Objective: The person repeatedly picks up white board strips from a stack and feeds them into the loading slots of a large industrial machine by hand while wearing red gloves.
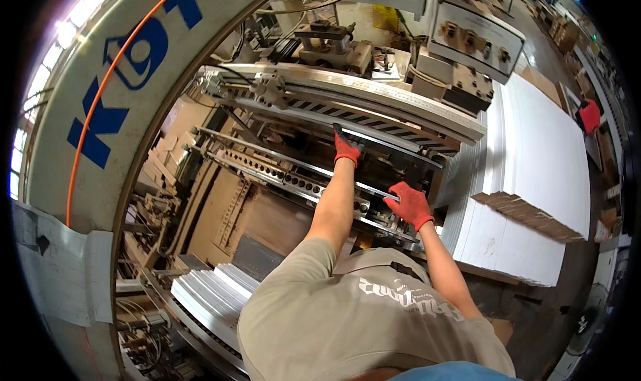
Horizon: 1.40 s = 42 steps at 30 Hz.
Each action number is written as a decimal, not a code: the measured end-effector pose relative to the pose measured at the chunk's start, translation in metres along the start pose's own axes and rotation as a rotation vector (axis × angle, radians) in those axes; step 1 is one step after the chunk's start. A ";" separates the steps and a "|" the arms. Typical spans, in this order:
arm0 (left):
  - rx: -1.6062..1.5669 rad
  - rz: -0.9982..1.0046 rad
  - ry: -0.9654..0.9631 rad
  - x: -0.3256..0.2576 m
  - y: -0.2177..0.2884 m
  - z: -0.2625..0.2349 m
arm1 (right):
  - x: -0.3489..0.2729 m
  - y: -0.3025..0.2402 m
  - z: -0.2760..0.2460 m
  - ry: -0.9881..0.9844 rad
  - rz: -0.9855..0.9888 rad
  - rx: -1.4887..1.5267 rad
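Note:
Both my hands wear red gloves with dark fingertips. My left hand [346,147] reaches forward into the machine, its fingers stretched toward a flat metal bar [390,142] below a striped beam. Whether the fingertips touch that bar I cannot make out. Closer to me and farther right, my right hand [412,207] is closed at the end of a thin metal rail [307,166], which runs between thumb and fingers. A perforated metal strip [294,180] with a row of round holes lies beside the rail, under my left forearm.
Tall stacks of white board [534,160] stand close on the right. More white sheets [210,291] lie at the lower left. A big curved machine frame [73,207] rises on the left. Across the far side runs the striped beam [374,117], with a control box [475,39] above it.

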<state>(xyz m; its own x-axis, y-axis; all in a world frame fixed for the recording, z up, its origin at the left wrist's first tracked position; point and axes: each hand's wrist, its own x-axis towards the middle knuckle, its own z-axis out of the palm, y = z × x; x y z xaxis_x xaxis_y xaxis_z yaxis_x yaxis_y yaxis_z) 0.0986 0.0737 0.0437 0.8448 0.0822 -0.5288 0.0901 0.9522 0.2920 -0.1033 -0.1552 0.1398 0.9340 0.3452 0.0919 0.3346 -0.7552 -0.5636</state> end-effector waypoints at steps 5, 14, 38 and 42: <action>0.207 -0.025 0.115 -0.010 0.003 0.002 | 0.017 0.015 -0.001 0.355 0.067 0.334; 0.136 -0.066 0.005 -0.081 -0.062 0.006 | 0.064 0.039 0.013 0.515 0.087 0.456; 0.912 0.813 0.441 -0.369 -0.004 -0.113 | -0.009 0.001 -0.005 -0.014 -0.358 0.056; 1.059 0.910 0.676 -0.434 -0.004 -0.162 | -0.006 0.004 0.007 -0.156 -0.335 -0.079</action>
<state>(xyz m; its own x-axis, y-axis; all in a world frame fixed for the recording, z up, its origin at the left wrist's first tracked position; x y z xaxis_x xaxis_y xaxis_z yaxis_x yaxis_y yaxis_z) -0.3537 0.0818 0.1423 0.4590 0.8879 -0.0297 0.2613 -0.1030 0.9597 -0.1084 -0.1561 0.1313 0.7427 0.6567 0.1312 0.6329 -0.6244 -0.4577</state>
